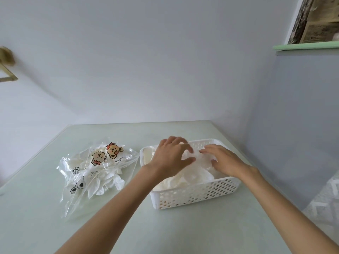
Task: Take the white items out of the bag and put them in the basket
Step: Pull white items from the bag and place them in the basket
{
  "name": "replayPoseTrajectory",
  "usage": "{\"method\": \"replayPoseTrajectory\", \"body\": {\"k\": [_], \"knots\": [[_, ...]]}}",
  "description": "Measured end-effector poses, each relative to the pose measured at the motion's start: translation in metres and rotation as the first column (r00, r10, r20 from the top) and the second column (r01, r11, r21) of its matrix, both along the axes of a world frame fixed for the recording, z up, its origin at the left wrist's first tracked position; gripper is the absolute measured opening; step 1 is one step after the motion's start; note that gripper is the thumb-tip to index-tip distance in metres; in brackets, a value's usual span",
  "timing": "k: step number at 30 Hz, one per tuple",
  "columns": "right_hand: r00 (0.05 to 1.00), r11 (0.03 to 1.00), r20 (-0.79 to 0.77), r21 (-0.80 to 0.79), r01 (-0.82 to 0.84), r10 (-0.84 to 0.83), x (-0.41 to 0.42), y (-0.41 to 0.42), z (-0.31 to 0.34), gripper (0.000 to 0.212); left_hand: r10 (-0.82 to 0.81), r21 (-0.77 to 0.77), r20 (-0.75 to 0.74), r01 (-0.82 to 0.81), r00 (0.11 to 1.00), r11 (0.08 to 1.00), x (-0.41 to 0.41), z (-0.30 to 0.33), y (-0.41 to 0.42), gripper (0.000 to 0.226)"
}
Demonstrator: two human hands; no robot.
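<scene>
Left hand (171,158) and right hand (222,160) both over the white perforated basket (198,195), fingers curled, pinching one crumpled white item (199,158) between them — more white items (102,182) inside the clear cartoon-bear bag (95,169), left on the table (128,226); open tabletop in front

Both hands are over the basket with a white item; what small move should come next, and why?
Probably release the white item into the basket: both the left hand and right hand hold it above the pile already inside, and more white pieces remain in the clear bag.
</scene>
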State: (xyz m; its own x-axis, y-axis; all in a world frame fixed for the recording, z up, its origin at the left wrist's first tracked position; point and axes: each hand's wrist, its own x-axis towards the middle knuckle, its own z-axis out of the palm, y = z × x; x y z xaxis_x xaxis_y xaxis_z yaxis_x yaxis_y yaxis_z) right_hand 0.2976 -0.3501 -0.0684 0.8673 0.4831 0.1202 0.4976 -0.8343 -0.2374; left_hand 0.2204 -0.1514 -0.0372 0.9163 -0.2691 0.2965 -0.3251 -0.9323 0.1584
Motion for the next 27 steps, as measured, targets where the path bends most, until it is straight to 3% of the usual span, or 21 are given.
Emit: {"method": "replayPoseTrajectory", "body": {"k": [2, 4, 7, 9, 12, 16, 18, 21, 23, 25, 27], "knots": [[0.991, 1.000, 0.134, 0.008, -0.004, 0.003, -0.002, 0.002, 0.001, 0.053, -0.140, -0.054, -0.020, 0.139, 0.990, 0.989, -0.007, 0.014, -0.015, 0.027], [0.974, 1.000, 0.226, 0.019, -0.005, 0.001, -0.003, 0.004, 0.002, 0.045, -0.168, 0.000, -0.111, 0.169, 0.980, 0.986, -0.012, 0.020, -0.033, 0.029], [0.955, 0.999, 0.294, 0.026, 0.034, -0.040, -0.006, 0.004, 0.006, 0.035, -0.005, 0.197, -0.134, 0.031, 0.991, 0.980, -0.009, 0.018, -0.051, 0.047], [0.942, 0.999, 0.333, 0.036, 0.038, -0.048, -0.006, 0.003, 0.006, 0.034, 0.080, 0.247, -0.149, -0.041, 0.986, 0.968, -0.005, 0.014, -0.055, 0.044], [0.933, 0.997, 0.354, 0.061, 0.044, -0.063, -0.008, 0.002, 0.005, 0.033, 0.112, 0.192, -0.212, -0.071, 0.971, 0.979, -0.002, 0.016, -0.051, 0.023], [0.935, 0.998, 0.351, 0.042, 0.049, -0.061, -0.005, 0.001, 0.004, 0.032, 0.090, 0.104, -0.332, -0.058, 0.939, 0.993, -0.014, 0.028, -0.034, 0.025], [0.941, 0.992, 0.334, 0.125, 0.023, -0.064, -0.004, -0.001, 0.005, 0.027, 0.112, 0.023, -0.273, -0.109, 0.956, 0.994, -0.021, 0.028, -0.022, 0.021], [0.936, 0.912, 0.342, 0.406, -0.062, -0.088, -0.010, 0.004, 0.011, 0.022, 0.283, -0.053, -0.055, -0.286, 0.957, 0.957, -0.034, 0.011, -0.004, 0.035], [0.961, 0.893, 0.276, 0.429, -0.134, 0.011, -0.014, 0.011, 0.012, 0.026, 0.343, 0.064, -0.085, -0.338, 0.936, 0.939, -0.039, -0.008, 0.008, 0.050], [0.990, 0.933, 0.083, 0.334, -0.135, 0.114, -0.015, 0.015, 0.007, 0.032, 0.332, 0.141, -0.192, -0.309, 0.923, 0.941, -0.040, -0.024, 0.018, 0.054], [0.986, 0.974, -0.134, 0.216, -0.068, 0.099, -0.016, 0.014, 0.003, 0.040, 0.286, 0.162, -0.249, -0.251, 0.925, 0.954, -0.036, -0.029, 0.028, 0.052]]}}
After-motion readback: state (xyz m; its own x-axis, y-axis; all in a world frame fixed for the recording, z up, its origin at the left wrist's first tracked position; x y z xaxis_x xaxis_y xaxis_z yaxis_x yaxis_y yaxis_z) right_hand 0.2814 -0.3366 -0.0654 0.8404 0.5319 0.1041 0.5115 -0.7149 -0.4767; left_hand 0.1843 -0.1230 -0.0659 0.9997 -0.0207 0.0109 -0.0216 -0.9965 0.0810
